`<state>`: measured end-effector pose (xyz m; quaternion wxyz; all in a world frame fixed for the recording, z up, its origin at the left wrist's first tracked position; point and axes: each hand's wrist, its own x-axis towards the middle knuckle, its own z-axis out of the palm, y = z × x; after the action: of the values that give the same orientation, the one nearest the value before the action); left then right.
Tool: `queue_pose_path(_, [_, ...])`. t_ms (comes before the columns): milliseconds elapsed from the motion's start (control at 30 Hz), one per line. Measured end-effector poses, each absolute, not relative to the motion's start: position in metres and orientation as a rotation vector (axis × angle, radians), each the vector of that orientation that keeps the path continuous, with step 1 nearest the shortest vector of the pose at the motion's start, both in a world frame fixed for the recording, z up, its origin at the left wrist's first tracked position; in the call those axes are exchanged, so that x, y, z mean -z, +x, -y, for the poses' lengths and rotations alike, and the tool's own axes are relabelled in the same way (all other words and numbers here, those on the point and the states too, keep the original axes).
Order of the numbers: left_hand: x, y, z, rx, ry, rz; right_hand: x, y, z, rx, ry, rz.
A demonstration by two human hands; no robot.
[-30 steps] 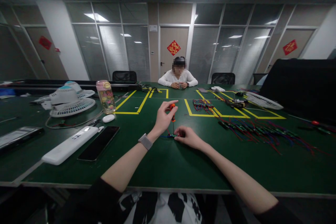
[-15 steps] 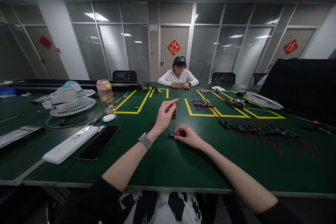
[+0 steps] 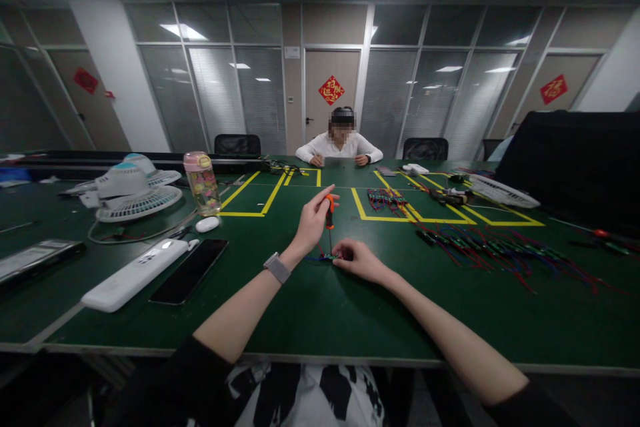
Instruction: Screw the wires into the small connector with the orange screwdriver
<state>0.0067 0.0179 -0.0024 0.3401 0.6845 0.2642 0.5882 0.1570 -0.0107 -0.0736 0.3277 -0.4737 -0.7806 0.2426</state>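
Note:
My left hand [image 3: 313, 219] is closed around the orange and black handle of a screwdriver [image 3: 329, 212], its index finger stretched out past the top. The shaft stands nearly upright, its tip down on a small green circuit board [image 3: 327, 257] lying on the table. Thin blue and red wires come off the board's left side. With fingers pinched at the board's right end, my right hand [image 3: 357, 261] rests on the tabletop and hides that end. Right of my hands lies a row of similar wired circuit boards [image 3: 493, 245].
Another bundle of wired boards [image 3: 387, 200] sits inside yellow tape. On the left are a black phone [image 3: 190, 273], a white power bank [image 3: 135, 275], a bottle [image 3: 203, 183] and a white fan [image 3: 137, 193]. A person [image 3: 341, 143] sits across the green table [image 3: 280, 320].
My left hand and the screwdriver handle have shifted slightly left, with the fingers turned a little. My right hand has stayed put. The person opposite has spread their hands apart around a flat grey object.

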Motion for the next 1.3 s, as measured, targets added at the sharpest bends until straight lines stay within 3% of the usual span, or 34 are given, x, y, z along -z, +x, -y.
queue_pose_path(200, [0.0028, 0.0067, -0.0165, -1.665, 1.879, -0.786, 0.0739, 0.1571, 0.0101, -0.631, -1.246, 2.05])
queue_pose_path(367, [0.0012, 0.0063, -0.0166, -1.542, 1.765, -0.682, 0.0758, 0.1578, 0.0089, -0.632, -1.232, 2.051])
queue_pose_path(933, [0.0025, 0.0057, -0.0186, -1.663, 1.872, -0.775, 0.0773, 0.1577, 0.0079, -0.656, -1.219, 2.037])
queue_pose_path(1133, [0.0022, 0.0074, -0.0203, -1.514, 1.733, -0.629, 0.0766, 0.1577, 0.0088, -0.659, -1.232, 2.029])
queue_pose_path(1300, [0.0032, 0.0065, -0.0197, -1.645, 1.848, -0.749, 0.0772, 0.1583, 0.0084, -0.656, -1.22, 2.035])
